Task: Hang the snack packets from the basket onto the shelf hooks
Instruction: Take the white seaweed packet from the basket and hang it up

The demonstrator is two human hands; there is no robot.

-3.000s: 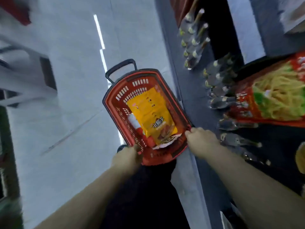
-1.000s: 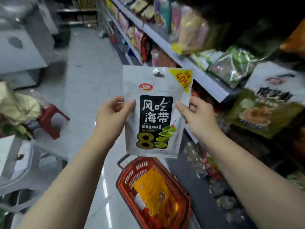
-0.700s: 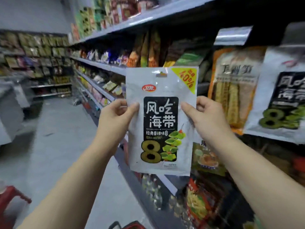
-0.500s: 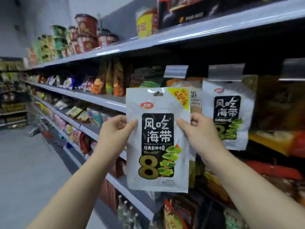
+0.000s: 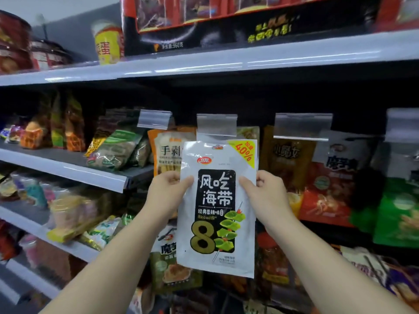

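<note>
**Snack packet held up before the hanging row of a shop shelf**

Shelf (image 5: pixel 226 62): several grey tiers run from left to right, stocked with bagged snacks; boxes and tubs stand on the top tier. Below the top tier hangs a row of packets, each under a clear plastic label holder (image 5: pixel 216 123). An orange packet (image 5: pixel 169 150) hangs to the left of this holder, a brown packet (image 5: pixel 289 159) to its right.

Snack packet (image 5: pixel 217 207): a white pouch with a black panel, a large "8" and a yellow corner flash, held upright in the air in front of the hanging row. Its top edge lies just below the label holder, overlapping the packets behind it.

Left hand (image 5: pixel 169 193): grips the packet's left edge, thumb on the front face, fingers curled behind it.

Right hand (image 5: pixel 265 192): grips the right edge in the same way, thumb in front.
</note>
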